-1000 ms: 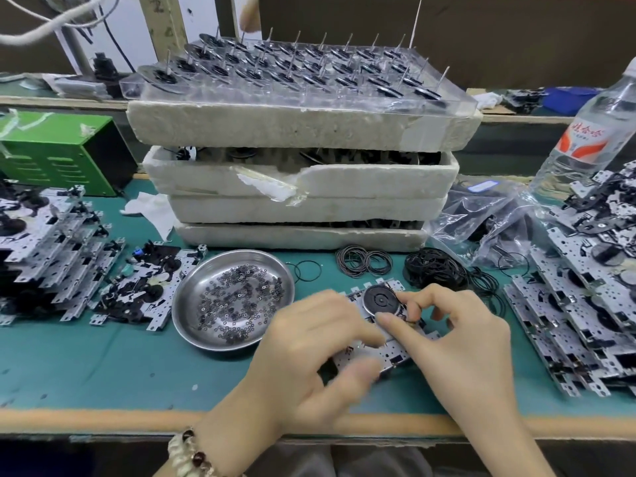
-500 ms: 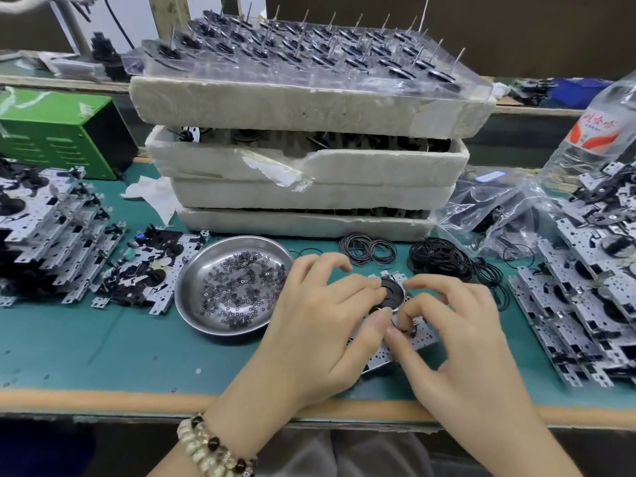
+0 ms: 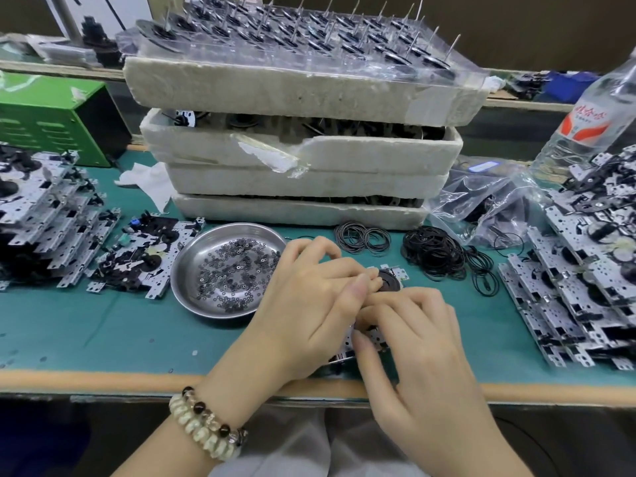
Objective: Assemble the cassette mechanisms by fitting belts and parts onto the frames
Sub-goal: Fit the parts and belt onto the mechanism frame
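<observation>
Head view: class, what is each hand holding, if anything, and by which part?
Both hands grip one metal frame: left hand at its left side beside the black wheel, right hand at its near end.

Your desk (image 3: pixel 69 332) is covered in teal, with a tan front edge at 6 o'clock. At 12 o'clock a wooden ledge (image 3: pixel 537 104) runs below a dark brown wall (image 3: pixel 516 22). A green box (image 3: pixel 41 118) sits at 10 o'clock.

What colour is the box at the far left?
The box is green, seen in the head view.
</observation>
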Demonstrator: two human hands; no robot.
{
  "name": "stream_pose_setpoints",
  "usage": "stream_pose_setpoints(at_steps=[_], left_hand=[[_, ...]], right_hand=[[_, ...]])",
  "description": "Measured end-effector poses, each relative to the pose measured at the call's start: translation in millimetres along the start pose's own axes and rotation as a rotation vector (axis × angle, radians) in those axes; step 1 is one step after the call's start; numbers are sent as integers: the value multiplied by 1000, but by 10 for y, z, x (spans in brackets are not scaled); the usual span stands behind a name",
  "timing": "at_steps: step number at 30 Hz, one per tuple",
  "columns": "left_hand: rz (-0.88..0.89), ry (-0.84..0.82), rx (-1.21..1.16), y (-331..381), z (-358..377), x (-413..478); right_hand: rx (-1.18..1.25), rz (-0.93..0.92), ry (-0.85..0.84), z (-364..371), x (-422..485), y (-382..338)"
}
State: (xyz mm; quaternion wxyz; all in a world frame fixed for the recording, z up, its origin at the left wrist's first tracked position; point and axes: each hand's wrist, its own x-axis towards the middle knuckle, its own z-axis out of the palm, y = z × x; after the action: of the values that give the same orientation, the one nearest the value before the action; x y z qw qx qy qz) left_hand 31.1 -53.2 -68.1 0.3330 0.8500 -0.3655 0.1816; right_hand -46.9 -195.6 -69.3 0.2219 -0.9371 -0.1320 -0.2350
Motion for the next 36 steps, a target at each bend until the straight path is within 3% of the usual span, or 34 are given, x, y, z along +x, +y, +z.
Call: stream_pose_setpoints(at_steps=[9,14,20,24,28,36], left_hand=[[-12,-6,-6,0,-3,-6],[40,45,20,1,11,-79],[36,22,-134,7,-24,-116],[71,-14,-197,32,-12,-104],[25,48,-93,6,6,-106],[12,80,-182,-3,1,-110]], right_hand=[[-111,-85,-58,-97,33,40],[32,50,20,-163,-55,196],[72,281,116,-305,-122,438],[82,422,-110,-412,-124,572],[129,430,-278,-447,-95,610],[671,650,-441,-505,115,654]])
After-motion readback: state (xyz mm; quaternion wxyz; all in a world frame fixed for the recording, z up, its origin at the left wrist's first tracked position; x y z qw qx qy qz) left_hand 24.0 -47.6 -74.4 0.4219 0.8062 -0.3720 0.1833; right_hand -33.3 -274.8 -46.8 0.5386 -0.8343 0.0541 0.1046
